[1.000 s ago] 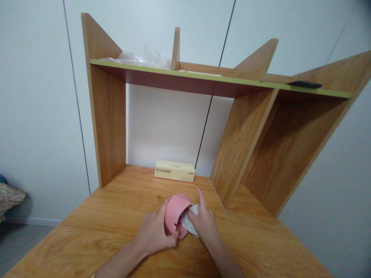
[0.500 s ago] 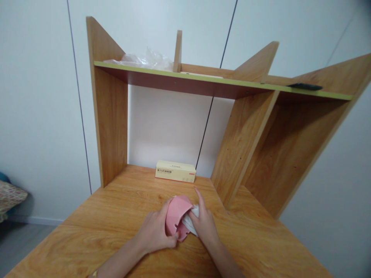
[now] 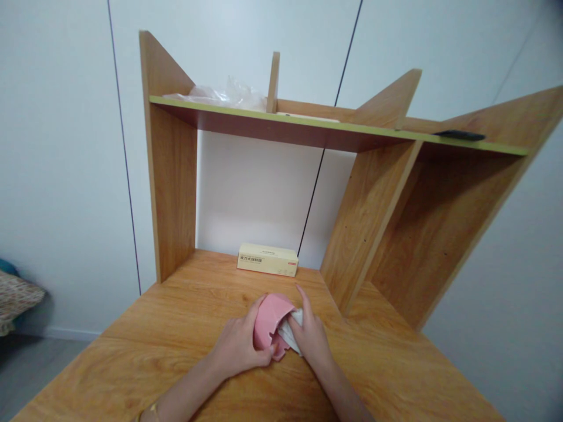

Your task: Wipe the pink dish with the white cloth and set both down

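Note:
A pink, hollow, cup-like piece (image 3: pixel 269 316) with notches in its rim is tilted on its side above the desk, its opening turned to the right. My left hand (image 3: pixel 240 346) is wrapped round it from the left, thumb near the notched rim. My right hand (image 3: pixel 310 335) grips a white cloth or tissue (image 3: pixel 290 335) and presses it into the opening; the index finger points up and away. Fingertips inside the pink piece are hidden.
A cream box (image 3: pixel 267 260) with printed lettering stands at the back of the wooden desk (image 3: pixel 176 328). Over it rises a wooden shelf unit (image 3: pixel 387 199). Its upper board carries a clear plastic bag (image 3: pixel 229 94) and a flat dark object (image 3: pixel 460 135). Patterned fabric (image 3: pixel 20 296) shows at far left.
The pink piece and both hands have shifted very slightly within the view, which itself has moved a little. Both holds look the same.

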`<state>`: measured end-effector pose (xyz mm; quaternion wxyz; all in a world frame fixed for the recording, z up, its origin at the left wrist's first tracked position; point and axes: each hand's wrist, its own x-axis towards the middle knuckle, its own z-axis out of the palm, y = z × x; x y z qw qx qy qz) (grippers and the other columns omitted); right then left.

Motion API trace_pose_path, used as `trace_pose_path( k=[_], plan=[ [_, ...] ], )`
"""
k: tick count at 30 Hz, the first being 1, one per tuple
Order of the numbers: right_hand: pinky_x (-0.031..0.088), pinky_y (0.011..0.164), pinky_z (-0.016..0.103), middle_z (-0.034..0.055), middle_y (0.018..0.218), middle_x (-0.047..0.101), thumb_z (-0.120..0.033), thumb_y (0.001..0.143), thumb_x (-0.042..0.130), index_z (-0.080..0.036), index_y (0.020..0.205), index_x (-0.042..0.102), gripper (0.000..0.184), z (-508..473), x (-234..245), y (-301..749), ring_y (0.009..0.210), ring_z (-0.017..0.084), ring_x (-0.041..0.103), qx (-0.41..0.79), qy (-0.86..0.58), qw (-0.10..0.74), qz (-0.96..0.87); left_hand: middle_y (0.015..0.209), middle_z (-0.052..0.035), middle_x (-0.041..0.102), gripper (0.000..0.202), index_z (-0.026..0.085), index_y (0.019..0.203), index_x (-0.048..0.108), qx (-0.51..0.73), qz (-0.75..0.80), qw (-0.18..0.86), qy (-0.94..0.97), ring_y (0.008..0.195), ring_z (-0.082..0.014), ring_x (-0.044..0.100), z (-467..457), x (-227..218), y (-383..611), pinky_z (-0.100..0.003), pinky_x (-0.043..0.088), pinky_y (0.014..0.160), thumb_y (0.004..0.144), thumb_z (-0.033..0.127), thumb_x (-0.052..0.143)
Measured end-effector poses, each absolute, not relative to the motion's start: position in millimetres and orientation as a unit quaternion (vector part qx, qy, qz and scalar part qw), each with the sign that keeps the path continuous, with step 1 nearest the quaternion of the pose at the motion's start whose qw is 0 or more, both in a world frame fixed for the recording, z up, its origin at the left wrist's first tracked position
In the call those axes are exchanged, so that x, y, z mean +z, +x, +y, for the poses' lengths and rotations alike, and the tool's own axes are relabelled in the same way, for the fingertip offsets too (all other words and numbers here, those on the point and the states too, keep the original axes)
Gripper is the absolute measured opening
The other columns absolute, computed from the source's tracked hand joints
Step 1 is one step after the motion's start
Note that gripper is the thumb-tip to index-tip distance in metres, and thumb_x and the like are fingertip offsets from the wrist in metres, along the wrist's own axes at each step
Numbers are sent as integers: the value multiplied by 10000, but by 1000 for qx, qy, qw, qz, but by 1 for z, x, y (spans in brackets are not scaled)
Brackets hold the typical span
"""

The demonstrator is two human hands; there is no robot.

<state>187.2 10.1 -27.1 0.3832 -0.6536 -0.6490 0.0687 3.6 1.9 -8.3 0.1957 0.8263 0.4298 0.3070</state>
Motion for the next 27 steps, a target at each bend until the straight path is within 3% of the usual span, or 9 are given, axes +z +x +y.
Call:
trace_pose_path(
  k=[17, 27],
  plan=[
    [400, 532, 240, -6, 616, 614, -312, 782, 442, -155, 1318, 307, 575, 12, -27, 187, 556, 178, 578, 75, -639, 407, -648, 938, -91, 638, 840, 152, 1366, 148, 298, 425, 193, 833, 805, -264, 612, 3, -4, 1, -347, 450, 724, 685, 386, 580],
    [391, 525, 236, -15, 590, 592, -359, 791, 417, -146, 1329, 279, 595, 11, -26, 185, 535, 173, 561, 59, -641, 407, -648, 1069, -111, 603, 826, 175, 1365, 168, 294, 433, 195, 829, 896, -279, 594, 3, -5, 0, -354, 443, 763, 679, 360, 588]
  ],
)
